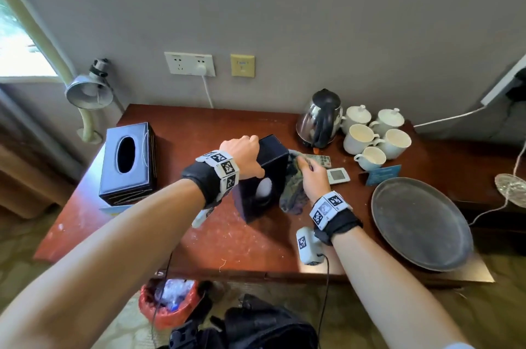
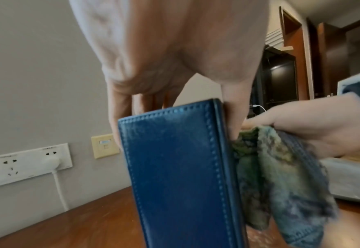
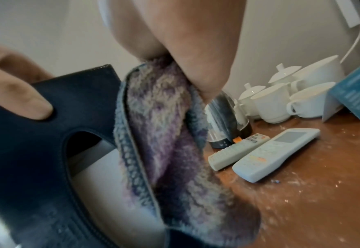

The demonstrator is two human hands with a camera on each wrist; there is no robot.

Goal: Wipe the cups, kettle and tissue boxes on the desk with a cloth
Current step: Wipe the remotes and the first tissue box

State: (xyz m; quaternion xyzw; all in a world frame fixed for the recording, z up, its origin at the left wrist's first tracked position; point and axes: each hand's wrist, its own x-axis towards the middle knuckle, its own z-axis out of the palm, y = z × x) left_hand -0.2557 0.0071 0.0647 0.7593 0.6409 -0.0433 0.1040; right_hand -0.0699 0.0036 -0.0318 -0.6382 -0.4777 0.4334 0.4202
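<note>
Gripping the upended box (image 1: 260, 175) with my left hand (image 1: 244, 153), I drag the cloth (image 1: 293, 192), clutched in my right hand (image 1: 311, 175), firmly down its side.

Right hand (image 1: 308, 177) fingers buried in cloth (image 1: 293, 192); tissue box (image 3: 37, 151) base cut off, apparently blurred.

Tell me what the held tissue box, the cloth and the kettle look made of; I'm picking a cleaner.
Tissue box: dark blue leather or imitation, smooth with a slight sheen and stitched edges.
Cloth: fluffy looped fabric, likely microfibre or terry, mottled purple-grey with a sewn hem.
Kettle: polished metal body, probably stainless steel, mirror-like reflections; black lid and handle look plastic.
</note>
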